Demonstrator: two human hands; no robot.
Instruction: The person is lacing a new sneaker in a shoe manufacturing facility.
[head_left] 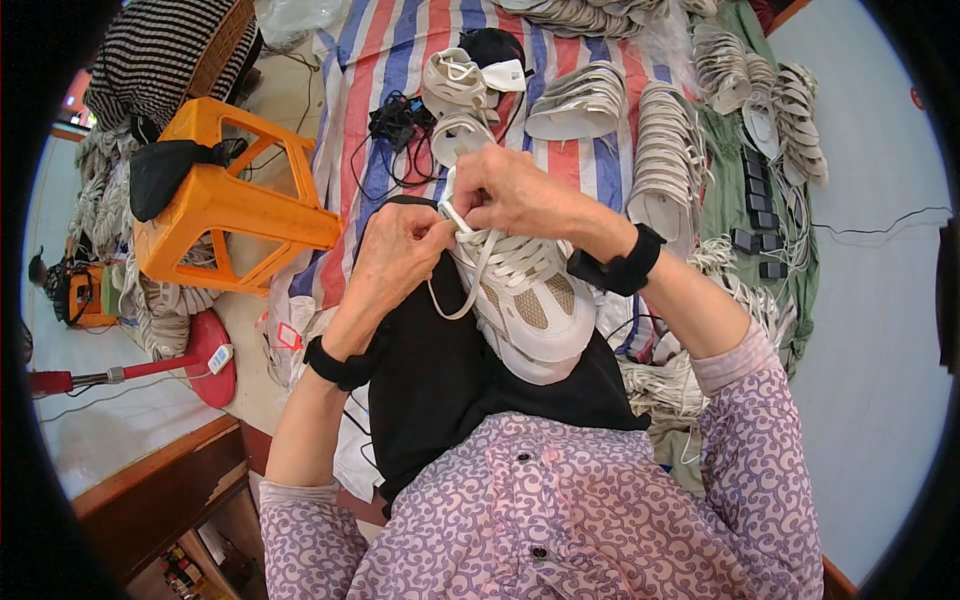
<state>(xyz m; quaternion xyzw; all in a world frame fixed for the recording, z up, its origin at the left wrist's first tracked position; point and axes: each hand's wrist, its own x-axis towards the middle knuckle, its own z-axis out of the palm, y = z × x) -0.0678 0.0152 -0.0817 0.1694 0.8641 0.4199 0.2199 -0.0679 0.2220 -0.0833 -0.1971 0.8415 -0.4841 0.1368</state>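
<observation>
The person sat with a cream-and-beige mesh sneaker with a white sole [530, 300] propped on the lap, toe pointing back toward the body, over a black cloth [440, 380]. Both hands met at the shoe's throat, close together and almost touching. The left hand [395, 255] was pinched shut on the flat cream shoelace [470, 275], which drooped in a loop below the fingers. The right hand [510, 190] was closed over the top eyelets, and it seemed to grip the lace's other run, though the fingers hid the exact hold.

To do this lacing well, I judged the lace should be kept flat and untwisted as it was drawn through, with even tension on both sides and the shoe braced against the lap so it did not roll.

The sneaker lay directly under and between the hands, its heel end up against them. Beyond, on a red, white and blue striped tarp [375, 60], sat rows of stacked pale shoe uppers [665, 150], and an orange plastic stool [225, 200] lay tipped to the left.
</observation>
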